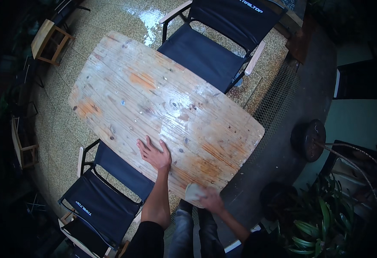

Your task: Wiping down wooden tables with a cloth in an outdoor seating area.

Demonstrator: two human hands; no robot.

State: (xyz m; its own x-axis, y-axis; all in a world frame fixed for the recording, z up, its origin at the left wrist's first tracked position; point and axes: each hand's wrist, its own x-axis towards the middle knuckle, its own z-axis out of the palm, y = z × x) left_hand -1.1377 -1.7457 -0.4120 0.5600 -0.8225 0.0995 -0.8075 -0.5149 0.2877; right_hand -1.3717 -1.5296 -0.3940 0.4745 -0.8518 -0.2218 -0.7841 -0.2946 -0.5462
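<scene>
A worn wooden tabletop [162, 109] with rounded corners lies before me. Its grain and knots show, along with orange-brown patches and a glossy reflection near the middle. My left hand [155, 155] rests palm down on the tabletop near the left long edge, fingers spread and holding nothing. At the near end, my right hand [211, 199] grips a pale flat pad [193, 192] at the table's edge. That hand is blurred, and its fingers partly cover the pad. What the pad is made of I cannot tell.
A dark folding armchair [204, 53] stands against the far long side, another [106, 195] at the left. Metal mesh [277, 93] covers a strip of floor on the right. Beyond it are a round dark pot [311, 141] and a leafy plant [319, 225]. Small wooden tables [43, 38] stand farther left.
</scene>
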